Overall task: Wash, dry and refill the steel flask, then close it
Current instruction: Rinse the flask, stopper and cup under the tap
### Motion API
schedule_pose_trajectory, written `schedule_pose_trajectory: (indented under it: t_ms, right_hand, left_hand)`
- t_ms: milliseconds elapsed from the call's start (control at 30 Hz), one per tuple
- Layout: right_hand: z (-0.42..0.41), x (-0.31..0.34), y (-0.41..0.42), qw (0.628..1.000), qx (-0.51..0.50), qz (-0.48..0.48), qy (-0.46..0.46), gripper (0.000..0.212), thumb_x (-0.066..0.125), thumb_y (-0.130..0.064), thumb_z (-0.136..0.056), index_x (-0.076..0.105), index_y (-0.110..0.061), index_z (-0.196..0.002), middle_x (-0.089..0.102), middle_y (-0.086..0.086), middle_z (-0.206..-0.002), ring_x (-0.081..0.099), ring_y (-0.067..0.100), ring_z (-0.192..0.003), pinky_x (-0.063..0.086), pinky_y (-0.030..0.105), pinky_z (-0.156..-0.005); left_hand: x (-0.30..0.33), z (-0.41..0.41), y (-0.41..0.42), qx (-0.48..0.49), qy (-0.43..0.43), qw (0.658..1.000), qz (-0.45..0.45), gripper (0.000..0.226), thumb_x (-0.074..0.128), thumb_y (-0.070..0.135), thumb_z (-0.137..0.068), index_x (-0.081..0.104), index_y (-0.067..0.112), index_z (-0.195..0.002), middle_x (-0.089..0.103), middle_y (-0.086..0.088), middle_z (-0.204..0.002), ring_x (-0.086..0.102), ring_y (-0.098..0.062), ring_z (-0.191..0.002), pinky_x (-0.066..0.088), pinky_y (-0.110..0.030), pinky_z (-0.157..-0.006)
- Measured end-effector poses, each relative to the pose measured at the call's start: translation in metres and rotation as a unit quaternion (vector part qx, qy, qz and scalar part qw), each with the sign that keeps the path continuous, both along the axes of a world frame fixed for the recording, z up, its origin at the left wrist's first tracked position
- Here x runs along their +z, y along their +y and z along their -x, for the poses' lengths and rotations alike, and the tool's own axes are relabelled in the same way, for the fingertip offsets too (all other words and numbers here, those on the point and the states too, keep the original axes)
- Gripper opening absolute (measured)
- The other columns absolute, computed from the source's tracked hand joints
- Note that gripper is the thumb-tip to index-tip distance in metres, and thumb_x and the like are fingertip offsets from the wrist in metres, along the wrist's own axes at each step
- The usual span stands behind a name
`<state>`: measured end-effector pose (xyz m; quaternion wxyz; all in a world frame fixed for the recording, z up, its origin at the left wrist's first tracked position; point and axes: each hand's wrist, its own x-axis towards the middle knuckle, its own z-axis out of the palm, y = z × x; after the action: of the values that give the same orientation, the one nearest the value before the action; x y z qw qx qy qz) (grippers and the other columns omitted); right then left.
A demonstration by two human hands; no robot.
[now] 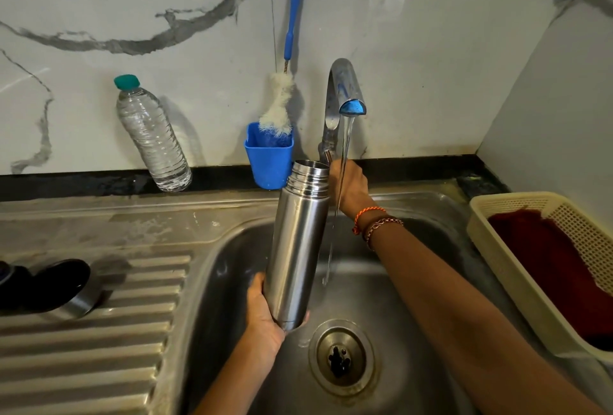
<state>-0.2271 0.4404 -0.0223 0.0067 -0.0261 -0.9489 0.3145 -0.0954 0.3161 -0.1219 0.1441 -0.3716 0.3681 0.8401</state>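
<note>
Left hand (pixel 263 310) grips flask (pixel 297 242) base; right hand (pixel 348 187) grasps tap lever (pixel 326 152).

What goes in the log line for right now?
left hand: holds open steel flask | right hand: at curved chrome tap | water: running beside flask

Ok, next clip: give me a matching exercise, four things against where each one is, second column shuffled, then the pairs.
Things:
1. steel flask
2. bottle brush
3. plastic water bottle
4. red cloth

Places:
A. lying in the cream basket right of the sink
B. held at its base by the left hand, over the sink basin
C. standing in the blue cup by the tap
D. leaning against the marble wall, on the left

Pairs: 1-B, 2-C, 3-D, 4-A
</note>
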Motion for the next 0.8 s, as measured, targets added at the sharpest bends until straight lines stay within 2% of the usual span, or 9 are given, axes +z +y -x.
schedule_pose_trajectory:
  t_ms: [200,267,333,400,433,500,600,667,800]
  right_hand:
    - [-0.001,0.004,0.003,0.998,-0.011,0.045,-0.029,0.023,0.036,-0.019,-0.099,0.05,-0.007,-0.085,0.056,0.018,-0.1,0.051,0.027,-0.086,0.042,0.034,-0.08]
    - [-0.001,0.003,0.006,0.993,-0.029,0.107,-0.046,0.032,0.031,-0.025,-0.101,0.052,-0.001,-0.11,0.055,0.021,-0.116,0.053,0.033,-0.102,0.041,0.035,-0.09]
    - [-0.009,0.001,0.009,0.978,-0.062,0.199,-0.022,0.044,0.033,-0.029,-0.101,0.037,-0.001,-0.134,0.047,0.022,-0.13,0.047,0.036,-0.119,0.037,0.039,-0.101]
    - [-0.027,0.003,0.011,0.936,-0.098,0.335,0.05,0.046,0.044,-0.038,-0.095,0.043,-0.005,-0.128,0.055,0.011,-0.118,0.056,0.025,-0.108,0.049,0.029,-0.088]
    - [-0.039,0.008,0.009,0.898,-0.104,0.425,0.052,0.043,0.043,-0.043,-0.094,0.048,-0.01,-0.121,0.058,0.003,-0.107,0.059,0.015,-0.096,0.051,0.022,-0.076]
    - [-0.059,0.015,0.01,0.837,-0.052,0.545,0.006,0.047,0.037,-0.049,-0.092,0.055,-0.013,-0.116,0.061,-0.001,-0.098,0.059,0.01,-0.085,0.048,0.021,-0.068]
    - [-0.076,0.02,0.007,0.863,0.041,0.503,0.007,0.017,0.064,-0.025,-0.084,0.064,-0.015,-0.098,0.063,-0.004,-0.089,0.06,0.007,-0.079,0.051,0.016,-0.063]
    - [-0.076,0.029,0.004,0.879,0.062,0.472,0.016,0.025,0.071,0.003,-0.073,0.064,-0.016,-0.089,0.062,-0.003,-0.082,0.061,0.004,-0.071,0.051,0.012,-0.06]
    - [-0.066,0.054,-0.006,0.814,0.005,0.581,0.021,0.03,0.069,0.01,-0.069,0.064,-0.016,-0.084,0.063,0.001,-0.078,0.063,0.01,-0.069,0.054,0.022,-0.063]
  left_hand:
    - [-0.001,0.001,-0.004,-0.011,-0.007,1.0,-0.003,0.046,0.046,0.051,-0.087,0.055,0.006,-0.089,0.056,-0.019,-0.081,0.054,-0.031,-0.071,0.046,-0.037,-0.067]
    - [-0.002,0.002,-0.006,-0.019,-0.02,1.0,-0.01,0.046,0.048,0.052,-0.085,0.055,0.007,-0.092,0.056,-0.019,-0.083,0.055,-0.031,-0.073,0.047,-0.038,-0.065]
    - [-0.004,0.004,-0.007,-0.024,-0.029,0.999,-0.022,0.046,0.051,0.051,-0.083,0.056,0.007,-0.096,0.056,-0.019,-0.087,0.055,-0.03,-0.076,0.047,-0.04,-0.063]
    - [-0.004,0.005,-0.007,-0.024,-0.039,0.998,-0.036,0.045,0.053,0.051,-0.082,0.056,0.008,-0.098,0.056,-0.019,-0.089,0.055,-0.03,-0.077,0.049,-0.039,-0.063]
    - [-0.004,0.005,-0.006,-0.027,-0.04,0.998,-0.031,0.045,0.053,0.051,-0.082,0.056,0.009,-0.097,0.056,-0.019,-0.089,0.055,-0.03,-0.076,0.049,-0.039,-0.064]
    - [-0.005,0.003,-0.003,-0.039,-0.038,0.998,-0.012,0.044,0.05,0.05,-0.084,0.057,0.008,-0.096,0.057,-0.018,-0.088,0.055,-0.029,-0.076,0.048,-0.039,-0.068]
    - [-0.004,-0.006,-0.001,-0.055,-0.021,0.998,-0.013,0.044,0.051,0.049,-0.085,0.059,0.007,-0.097,0.059,-0.02,-0.09,0.056,-0.032,-0.08,0.047,-0.043,-0.076]
    - [-0.002,-0.011,0.0,-0.056,0.018,0.998,-0.038,0.041,0.054,0.045,-0.083,0.062,0.008,-0.099,0.061,-0.022,-0.094,0.057,-0.034,-0.086,0.045,-0.046,-0.083]
    - [0.011,-0.015,0.012,0.034,0.102,0.985,-0.135,0.034,0.058,0.039,-0.081,0.061,0.014,-0.104,0.06,-0.019,-0.105,0.056,-0.034,-0.096,0.041,-0.049,-0.091]
